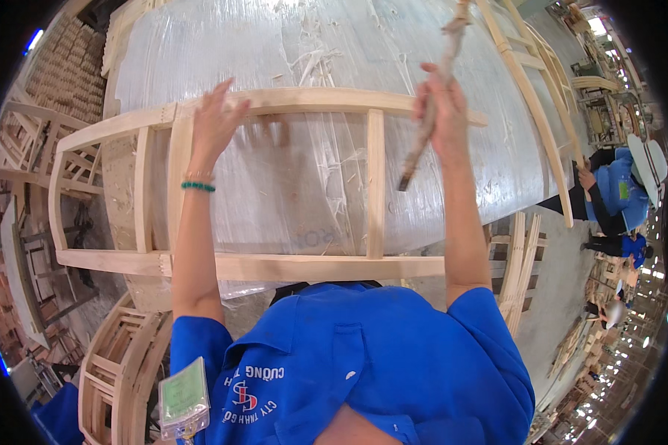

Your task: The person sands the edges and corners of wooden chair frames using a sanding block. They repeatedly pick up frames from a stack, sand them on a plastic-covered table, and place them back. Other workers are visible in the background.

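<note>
Across the middle of the frame, a pale wooden frame lies on a desk covered in clear plastic. At upper centre-left, the left hand is spread wide over its far rail; contact cannot be told. At upper centre-right, the right hand grips a blurred, stick-like tool, slanted. At far right, a co-worker touches another wooden frame.

Frame of smooth, matt pale wood; worktop glossy with wrinkled plastic; stick rough-looking; shirt matt cloth
</note>
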Demonstrator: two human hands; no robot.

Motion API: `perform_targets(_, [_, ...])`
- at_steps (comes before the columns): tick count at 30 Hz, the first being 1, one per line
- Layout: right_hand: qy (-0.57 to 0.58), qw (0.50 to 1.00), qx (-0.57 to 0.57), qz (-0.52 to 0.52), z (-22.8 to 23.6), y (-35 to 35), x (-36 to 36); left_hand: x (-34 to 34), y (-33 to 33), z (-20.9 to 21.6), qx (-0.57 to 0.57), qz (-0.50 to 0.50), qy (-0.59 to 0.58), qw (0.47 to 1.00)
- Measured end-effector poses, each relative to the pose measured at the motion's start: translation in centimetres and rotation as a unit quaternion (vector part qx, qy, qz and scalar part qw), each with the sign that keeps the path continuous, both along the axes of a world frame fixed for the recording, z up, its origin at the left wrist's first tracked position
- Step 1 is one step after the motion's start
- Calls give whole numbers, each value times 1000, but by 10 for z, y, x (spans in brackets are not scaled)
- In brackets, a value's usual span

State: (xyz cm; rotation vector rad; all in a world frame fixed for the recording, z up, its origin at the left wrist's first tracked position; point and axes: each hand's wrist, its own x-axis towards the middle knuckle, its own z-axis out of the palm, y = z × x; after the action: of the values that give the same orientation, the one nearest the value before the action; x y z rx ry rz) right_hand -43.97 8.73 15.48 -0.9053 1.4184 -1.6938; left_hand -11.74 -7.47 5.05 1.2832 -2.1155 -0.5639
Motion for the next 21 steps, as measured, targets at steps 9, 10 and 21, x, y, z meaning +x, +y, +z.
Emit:
perform_targets(9, [-15, 998, 31, 55, -45, -61, 16, -61, 2, -56, -45, 4, -113, 993])
perform_targets(10, [-1, 998, 36, 60, -46, -68, 14, -60, 1, -57, -47, 5, -109, 993])
perform_targets(21, [206, 978, -27, 19, -88, -93, 16, -63, -4, -58, -55, 1, -83, 995])
